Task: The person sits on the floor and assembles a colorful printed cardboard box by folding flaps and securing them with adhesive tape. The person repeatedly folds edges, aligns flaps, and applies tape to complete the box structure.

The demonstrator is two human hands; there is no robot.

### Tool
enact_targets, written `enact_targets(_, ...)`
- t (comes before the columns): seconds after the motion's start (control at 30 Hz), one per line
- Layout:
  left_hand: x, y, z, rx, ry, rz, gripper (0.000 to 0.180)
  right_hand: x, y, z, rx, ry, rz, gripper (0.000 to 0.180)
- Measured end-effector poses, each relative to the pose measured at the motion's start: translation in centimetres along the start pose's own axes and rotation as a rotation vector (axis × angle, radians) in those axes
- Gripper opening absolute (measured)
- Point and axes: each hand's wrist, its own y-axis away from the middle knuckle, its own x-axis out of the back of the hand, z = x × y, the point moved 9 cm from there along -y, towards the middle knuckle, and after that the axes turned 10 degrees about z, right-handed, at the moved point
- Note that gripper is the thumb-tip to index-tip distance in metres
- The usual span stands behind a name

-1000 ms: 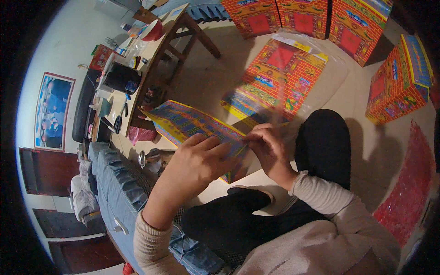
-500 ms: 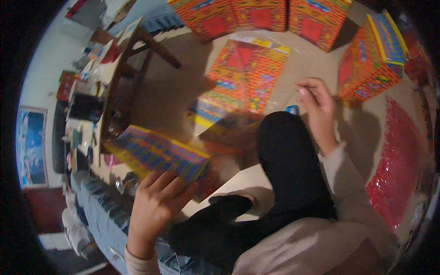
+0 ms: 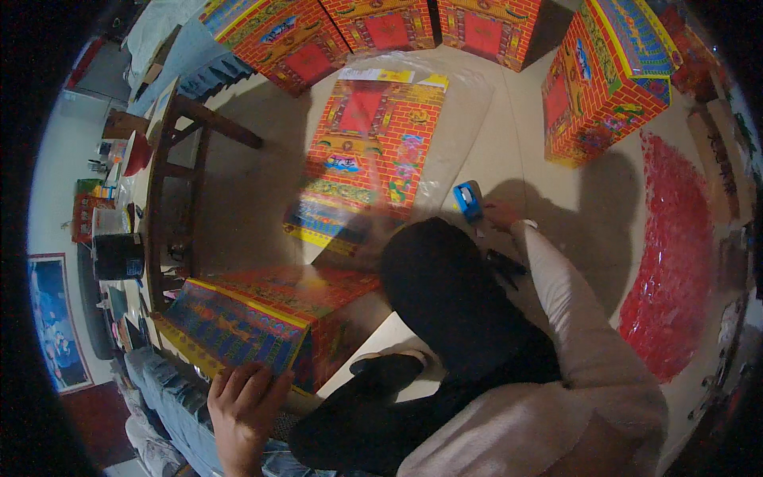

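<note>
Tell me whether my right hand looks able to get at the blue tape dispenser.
Probably yes: the right hand is right beside the blue tape dispenser, with nothing visible blocking the way; whether the fingers already touch it is unclear.

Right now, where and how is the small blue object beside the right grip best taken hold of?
Probably by the middle of its long sides, coming from the right: the blue object looks longer than wide, its length running away from the person, so a pinch across it seems natural. The right grip is at its right side; whether they touch is unclear.
</note>
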Motion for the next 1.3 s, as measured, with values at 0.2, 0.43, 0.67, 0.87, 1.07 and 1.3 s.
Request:
enact_targets(0.2, -0.6, 0.6, -0.7, -0.03, -0.022, 0.042, 0.036, -1.2, -1.9, 1.6, -0.119, -0.043, 0.0, 0.035)
enact_targets(0.43, -0.5, 0.5, -0.7, 0.023, -0.052, 0.018, 0.04, -5.0, -3.2, 2.1, -0.192, -0.474, -0.157, 0.024)
enact_targets(0.67, -1.1, 0.3, -1.2, 0.01, -0.041, 0.01, 0.041, -4.8, -4.8, 9.3, -0.161, -0.339, 0.111, 0.017)
enact_targets(0.87, -1.3, 0.0, -1.8, 0.034, -0.003, 0.011, 0.04, -3.1, -4.5, 10.9, 0.022, -0.225, 0.139, 0.019)
enact_targets(1.07, -0.7, 0.2, -1.5, 0.05, -0.074, -0.003, 0.04, -6.2, -1.3, 7.4, -0.123, -0.654, 0.039, 0.024)
enact_targets(1.3, -0.7, -1.1, -0.9, 0.042, 0.002, 0.041, 0.039, -4.0, -5.3, 12.2, -0.143, 0.062, 0.222, 0.037)
